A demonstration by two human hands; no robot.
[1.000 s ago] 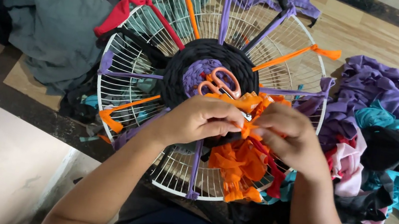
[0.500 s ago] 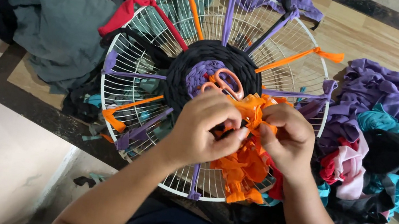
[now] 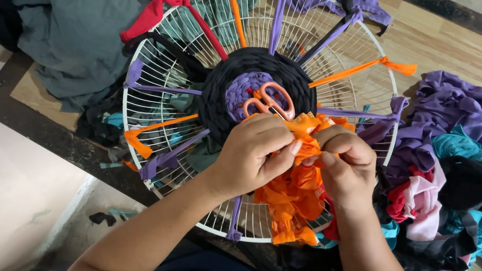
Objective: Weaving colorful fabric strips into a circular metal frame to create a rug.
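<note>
Head view: left hand (image 3: 251, 153), right hand (image 3: 346, 165), both pinching orange fabric strip (image 3: 293, 192).
Strip axis: trails toward fan-guard frame's (image 3: 130, 105) near rim.

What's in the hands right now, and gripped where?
Both hands hold the orange fabric strip. Left hand and right hand pinch its bunched upper end between thumb and fingers, above the white wire fan guard; the rest hangs loose below.
</note>
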